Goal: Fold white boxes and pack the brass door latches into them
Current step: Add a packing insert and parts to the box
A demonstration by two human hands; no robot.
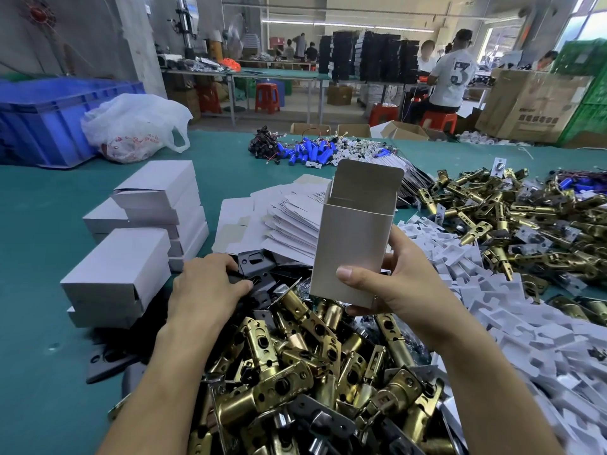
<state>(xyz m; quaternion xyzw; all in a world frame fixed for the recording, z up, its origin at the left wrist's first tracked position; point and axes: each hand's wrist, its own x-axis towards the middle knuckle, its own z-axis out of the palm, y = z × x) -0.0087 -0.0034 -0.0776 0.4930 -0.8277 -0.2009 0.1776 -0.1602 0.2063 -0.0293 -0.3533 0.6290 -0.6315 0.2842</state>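
My right hand (394, 284) grips an upright white box (354, 238) by its lower end; the box's top flap stands open. My left hand (207, 287) reaches into a heap of dark metal plates (259, 267), its fingers curled around one of them. A big pile of brass door latches (308, 366) lies right in front of me under both arms. A second pile of brass latches (512, 224) spreads at the right. Flat unfolded box blanks (289, 215) lie fanned behind the held box.
Closed white boxes (144, 231) are stacked at the left on the green table (42, 224). White plastic inserts (512, 310) are heaped at the right. Blue batteries with wires (308, 151), a plastic bag (134, 126) and a blue crate (49, 116) sit farther back. People work at far tables.
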